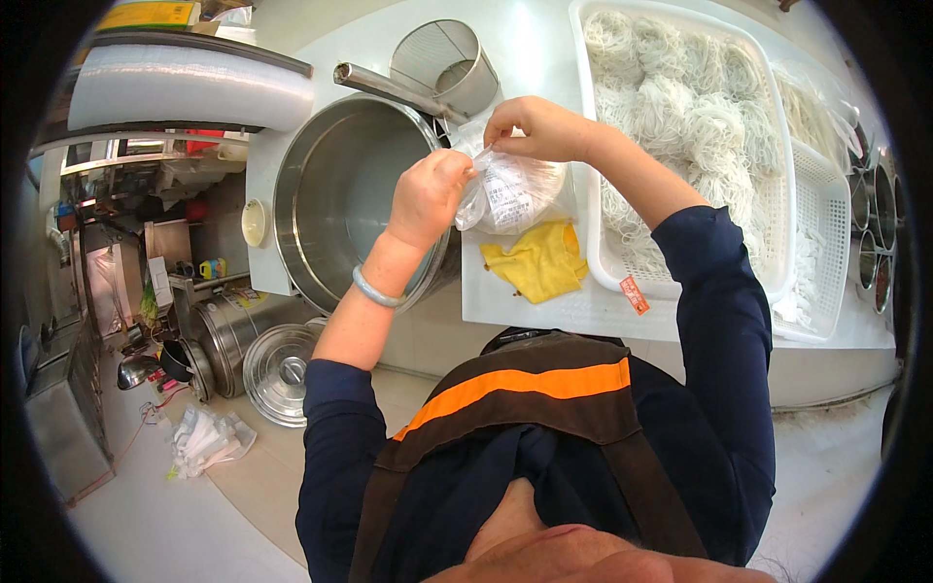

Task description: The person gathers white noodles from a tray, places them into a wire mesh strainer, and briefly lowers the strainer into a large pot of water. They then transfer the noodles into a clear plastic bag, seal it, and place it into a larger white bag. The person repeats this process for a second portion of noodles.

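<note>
Both hands pinch the gathered top of a clear plastic bag (536, 186) that bears a printed white label and has pale contents, perhaps noodles. My left hand (430, 191) grips its left edge, over the rim of a large steel pot (342, 182). My right hand (536, 131) holds the film between thumb and fingers just above the label. The bag rests on the white table, between the pot and a white plastic basket (592, 240) of pale noodle bundles (685, 109). Directly in front of the bag lies a crumpled yellow cloth (539, 262).
Behind the pot stand a wire-mesh strainer (444, 65) and a metal tube (397, 89). A small cream bowl (254, 223) sits at the table's left edge. A roll of plastic film (189, 87) is at upper left. A steel lid (284, 375) and a plastic bag (211, 441) are lower left.
</note>
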`<state>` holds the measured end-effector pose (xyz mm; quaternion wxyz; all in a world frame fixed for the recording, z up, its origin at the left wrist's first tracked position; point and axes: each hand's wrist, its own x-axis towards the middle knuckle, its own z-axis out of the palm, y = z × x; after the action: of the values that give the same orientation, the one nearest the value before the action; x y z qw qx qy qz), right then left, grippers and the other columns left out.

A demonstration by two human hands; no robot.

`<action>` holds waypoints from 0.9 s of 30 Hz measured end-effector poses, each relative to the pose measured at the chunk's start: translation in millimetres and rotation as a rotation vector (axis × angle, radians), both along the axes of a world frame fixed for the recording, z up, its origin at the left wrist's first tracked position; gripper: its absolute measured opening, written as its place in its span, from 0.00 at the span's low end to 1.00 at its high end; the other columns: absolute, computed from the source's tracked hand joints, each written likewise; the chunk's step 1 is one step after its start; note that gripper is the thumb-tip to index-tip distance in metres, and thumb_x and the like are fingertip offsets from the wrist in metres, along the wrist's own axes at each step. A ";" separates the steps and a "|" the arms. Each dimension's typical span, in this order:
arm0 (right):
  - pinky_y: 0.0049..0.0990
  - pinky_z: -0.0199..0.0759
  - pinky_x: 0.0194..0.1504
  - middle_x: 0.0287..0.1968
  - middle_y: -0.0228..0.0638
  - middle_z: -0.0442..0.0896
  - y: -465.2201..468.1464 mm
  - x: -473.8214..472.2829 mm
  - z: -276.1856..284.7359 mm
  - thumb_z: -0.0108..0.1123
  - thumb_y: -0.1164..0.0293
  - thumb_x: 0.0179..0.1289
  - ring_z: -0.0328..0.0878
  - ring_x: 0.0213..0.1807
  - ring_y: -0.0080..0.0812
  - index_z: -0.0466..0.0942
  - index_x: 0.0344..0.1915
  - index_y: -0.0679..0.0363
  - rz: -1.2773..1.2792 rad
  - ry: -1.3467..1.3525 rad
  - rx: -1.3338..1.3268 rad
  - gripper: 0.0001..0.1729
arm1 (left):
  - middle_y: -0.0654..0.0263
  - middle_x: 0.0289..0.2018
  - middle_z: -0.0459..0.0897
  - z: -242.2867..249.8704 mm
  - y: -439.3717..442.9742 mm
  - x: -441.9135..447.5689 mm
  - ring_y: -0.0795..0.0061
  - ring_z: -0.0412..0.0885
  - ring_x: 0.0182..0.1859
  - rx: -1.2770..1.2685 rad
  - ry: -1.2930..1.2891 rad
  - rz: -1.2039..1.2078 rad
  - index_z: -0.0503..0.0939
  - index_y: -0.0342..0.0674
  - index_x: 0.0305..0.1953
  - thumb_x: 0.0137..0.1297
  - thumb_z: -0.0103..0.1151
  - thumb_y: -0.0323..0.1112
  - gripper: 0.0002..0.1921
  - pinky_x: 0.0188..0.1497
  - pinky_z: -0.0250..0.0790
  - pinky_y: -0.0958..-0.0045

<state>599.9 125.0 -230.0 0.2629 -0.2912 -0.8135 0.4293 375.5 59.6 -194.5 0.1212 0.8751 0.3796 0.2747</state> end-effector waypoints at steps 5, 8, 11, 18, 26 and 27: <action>0.32 0.74 0.43 0.35 0.39 0.83 -5.7 -2.1 -6.9 0.59 0.75 0.56 0.80 0.38 0.37 0.82 0.34 0.63 -0.119 0.100 0.085 0.06 | 0.64 0.38 0.78 2.8 2.4 5.3 0.59 0.78 0.39 0.021 -0.032 0.031 0.75 0.43 0.35 0.51 0.65 0.27 0.11 0.38 0.72 0.63; 0.33 0.74 0.42 0.33 0.39 0.83 -1.5 -9.9 -10.3 0.60 0.73 0.54 0.80 0.38 0.39 0.82 0.32 0.62 -0.203 0.102 0.160 0.07 | 0.66 0.44 0.75 9.8 -1.1 5.6 0.59 0.74 0.47 0.300 0.105 0.071 0.77 0.46 0.35 0.48 0.68 0.29 0.12 0.44 0.69 0.61; 0.37 0.75 0.40 0.32 0.41 0.84 4.1 -18.3 -12.9 0.59 0.69 0.50 0.80 0.35 0.44 0.83 0.31 0.61 -0.333 0.032 0.171 0.10 | 0.67 0.47 0.73 12.0 -8.9 6.4 0.59 0.72 0.50 0.392 0.155 0.007 0.79 0.48 0.33 0.45 0.70 0.32 0.12 0.47 0.66 0.60; 0.36 0.76 0.38 0.30 0.42 0.85 18.5 -16.8 0.1 0.61 0.66 0.49 0.83 0.33 0.43 0.85 0.32 0.59 -0.517 -0.013 0.025 0.11 | 0.67 0.38 0.77 8.7 -2.8 3.5 0.64 0.76 0.42 0.355 0.125 -0.112 0.77 0.44 0.30 0.46 0.68 0.33 0.10 0.42 0.69 0.64; 0.25 0.75 0.39 0.30 0.36 0.85 37.2 5.2 34.6 0.60 0.70 0.56 0.81 0.33 0.25 0.82 0.36 0.66 -0.548 0.070 0.099 0.11 | 0.67 0.29 0.75 12.5 -2.0 -13.9 0.67 0.75 0.29 0.064 0.053 -0.072 0.75 0.42 0.37 0.50 0.70 0.37 0.16 0.30 0.69 0.70; 0.24 0.74 0.39 0.30 0.35 0.85 33.4 5.8 33.9 0.60 0.69 0.57 0.80 0.33 0.24 0.82 0.36 0.66 -0.529 0.095 0.014 0.11 | 0.66 0.29 0.75 11.7 -1.4 -17.1 0.68 0.74 0.28 -0.034 -0.015 -0.023 0.75 0.41 0.39 0.51 0.71 0.37 0.17 0.29 0.69 0.71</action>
<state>605.7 158.5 -196.2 0.4056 -0.4716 -0.6988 0.3533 358.4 58.2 -182.8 0.1421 0.8752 0.3732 0.2732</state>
